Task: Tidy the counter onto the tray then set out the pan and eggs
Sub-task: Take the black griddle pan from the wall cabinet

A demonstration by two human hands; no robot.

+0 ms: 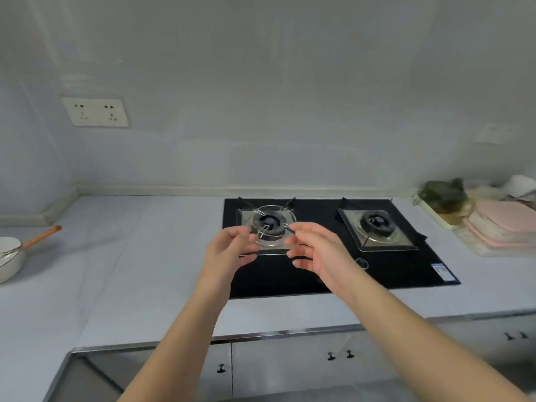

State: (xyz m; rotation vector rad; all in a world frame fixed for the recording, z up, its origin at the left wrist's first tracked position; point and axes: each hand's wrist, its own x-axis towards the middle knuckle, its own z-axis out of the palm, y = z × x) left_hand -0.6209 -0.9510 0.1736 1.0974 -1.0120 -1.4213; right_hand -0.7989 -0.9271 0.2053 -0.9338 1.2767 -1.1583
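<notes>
My left hand and my right hand hover over the left burner of the black gas hob, both with fingers apart. Between their fingertips a thin wire ring stand lies on that burner; I cannot tell if the fingers touch it. A white pan with an orange-brown handle rests at the counter's far left edge, with a metal utensil lying across it. At the far right a pale tray holds a dark green bag. No eggs are visible.
The right burner carries no stand. Pink folded cloths or mats are stacked beside the tray at the right edge. A double wall socket is on the back wall. Cabinet doors with small black knobs run below the counter's front edge.
</notes>
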